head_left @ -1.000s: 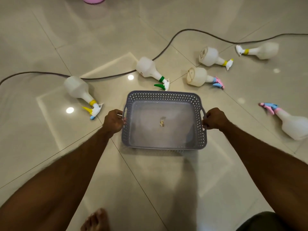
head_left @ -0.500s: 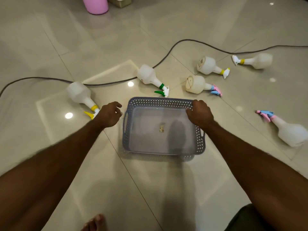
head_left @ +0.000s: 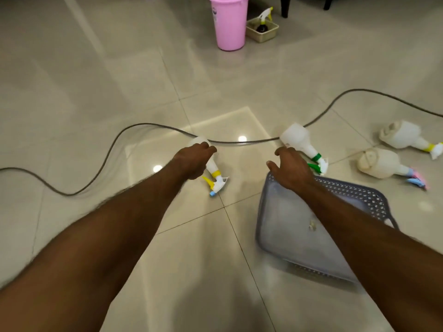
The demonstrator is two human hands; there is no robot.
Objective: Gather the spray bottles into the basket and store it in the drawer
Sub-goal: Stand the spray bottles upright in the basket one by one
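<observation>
cable [head_left: 148, 127] crossing behind 2 near bottles, bare floor [head_left: 203, 236] left of basket [head_left: 354, 190]

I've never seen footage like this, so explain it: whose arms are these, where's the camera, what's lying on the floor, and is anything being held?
One camera sits on a person's head, looking down at their own bare arms. The left hand is closing over a yellow-collared spray bottle; whether it grips yet is unclear. The right hand is open, reaching toward a green-triggered spray bottle. A grey basket lies empty on the tiled floor. Two more bottles lie at right, a cable snakes across, and a pink bucket stands behind.
</observation>
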